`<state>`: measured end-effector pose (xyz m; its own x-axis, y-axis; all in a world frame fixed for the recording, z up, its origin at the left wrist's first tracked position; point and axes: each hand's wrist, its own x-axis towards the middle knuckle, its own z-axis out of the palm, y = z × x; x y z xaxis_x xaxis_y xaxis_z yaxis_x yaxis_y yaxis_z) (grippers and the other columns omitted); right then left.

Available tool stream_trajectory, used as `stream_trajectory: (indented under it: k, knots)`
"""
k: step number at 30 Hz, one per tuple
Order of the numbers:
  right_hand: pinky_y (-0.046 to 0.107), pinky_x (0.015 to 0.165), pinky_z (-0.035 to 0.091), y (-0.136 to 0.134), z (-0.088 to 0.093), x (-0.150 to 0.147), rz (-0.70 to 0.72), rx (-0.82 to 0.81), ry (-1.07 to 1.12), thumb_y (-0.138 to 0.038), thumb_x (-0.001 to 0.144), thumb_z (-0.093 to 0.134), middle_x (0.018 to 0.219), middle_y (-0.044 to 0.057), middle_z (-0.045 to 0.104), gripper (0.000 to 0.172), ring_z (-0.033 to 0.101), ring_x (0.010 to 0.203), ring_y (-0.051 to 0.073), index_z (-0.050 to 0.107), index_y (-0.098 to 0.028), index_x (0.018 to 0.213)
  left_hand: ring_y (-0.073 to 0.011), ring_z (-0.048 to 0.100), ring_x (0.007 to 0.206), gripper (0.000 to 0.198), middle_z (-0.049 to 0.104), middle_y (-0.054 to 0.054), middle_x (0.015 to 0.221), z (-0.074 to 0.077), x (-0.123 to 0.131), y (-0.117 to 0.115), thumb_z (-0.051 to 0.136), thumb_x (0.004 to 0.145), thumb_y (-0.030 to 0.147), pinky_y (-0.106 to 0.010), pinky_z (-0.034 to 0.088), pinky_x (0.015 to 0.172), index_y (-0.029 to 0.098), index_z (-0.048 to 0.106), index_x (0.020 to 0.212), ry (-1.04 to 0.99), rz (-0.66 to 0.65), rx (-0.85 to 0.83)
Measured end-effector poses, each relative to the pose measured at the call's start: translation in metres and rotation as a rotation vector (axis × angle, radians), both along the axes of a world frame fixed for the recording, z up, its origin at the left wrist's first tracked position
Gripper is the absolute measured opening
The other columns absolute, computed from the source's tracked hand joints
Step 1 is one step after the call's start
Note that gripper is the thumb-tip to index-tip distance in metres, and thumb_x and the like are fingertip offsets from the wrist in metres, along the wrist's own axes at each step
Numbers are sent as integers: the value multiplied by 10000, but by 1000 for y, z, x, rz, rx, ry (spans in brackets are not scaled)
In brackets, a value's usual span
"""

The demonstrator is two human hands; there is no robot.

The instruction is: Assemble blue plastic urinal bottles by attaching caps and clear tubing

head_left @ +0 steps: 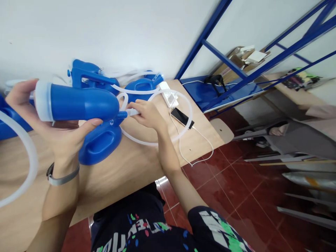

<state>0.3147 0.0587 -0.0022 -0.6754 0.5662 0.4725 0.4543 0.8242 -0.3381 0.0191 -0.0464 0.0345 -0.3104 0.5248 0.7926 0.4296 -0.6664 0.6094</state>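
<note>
My left hand [61, 138] is wrapped around a blue plastic cup [86, 103], long and tapered, with a translucent white cap [44, 101] on its wide end. The cup lies sideways in the air above the table, its narrow spout pointing right. At that spout, my right hand [148, 113] pinches the end of a clear plastic hose [190, 119], which loops out to the right. Whether the hose is pushed fully onto the spout I cannot tell. Just below the cup rests a blue bottle with a handle [101, 147].
More blue bottles [143, 87] stand along the wall. A white power strip [168, 94] and a phone [182, 118] with a charging cable lie at the right of the wooden table [141, 161]. Another hose [27, 150] curves at the left. A blue metal frame [202, 38] rises beyond.
</note>
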Motion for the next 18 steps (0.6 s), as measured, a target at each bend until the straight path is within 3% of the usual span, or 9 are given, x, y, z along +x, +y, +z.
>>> stream_trajectory:
  k: [2,4,6,8,10,13,18]
  knots:
    - [375,848,445,-4,3,-5,4,11,-28,-311,1223,580,1042,67,769,263,672,972,259,804,-195,1297,-455,471,1771,1362,501,-133,1741,4,8,-6,1153,534,946,-778,331,1574,275,595,1579,76,31,117]
    - [378,843,431,-8,5,-7,-13,31,-46,-280,1223,563,1061,79,791,273,661,985,264,809,-187,1296,-445,511,1765,1292,544,-137,1798,4,8,-5,1142,644,902,-743,353,1572,258,630,1640,132,37,129]
    - [382,839,425,-9,6,-7,-44,58,-48,-239,1214,559,1067,86,812,266,656,999,270,811,-183,1275,-446,598,1673,1425,592,-152,1728,0,3,2,1115,592,969,-733,456,1501,223,633,1706,184,42,183]
    - [387,839,426,-9,7,-6,-84,94,-35,-196,1201,558,1079,94,837,257,658,1012,276,811,-185,1247,-424,702,1476,1573,593,-155,1621,-5,-3,10,1083,493,1046,-746,606,1333,202,620,1736,243,32,288]
    - [394,852,436,-10,7,-5,-122,130,-19,-180,1196,564,1087,98,856,245,669,1009,280,809,-193,1203,-366,744,1300,1573,549,-139,1566,-8,-6,15,1097,473,1035,-727,693,1189,237,605,1737,295,5,313]
    - [402,878,450,-13,9,-3,-176,173,16,-229,1199,608,1056,90,848,197,695,975,281,800,-203,1162,-329,740,1285,1451,484,-95,1519,-12,-2,19,1152,523,941,-702,708,1196,339,554,1700,288,-23,244]
    - [404,849,407,-21,15,3,-291,267,1,-338,1254,620,932,60,786,277,670,890,267,779,-224,1057,-290,727,1244,1421,460,-35,1420,-15,-6,23,1117,381,1024,-715,712,1215,362,506,1481,260,-10,209]
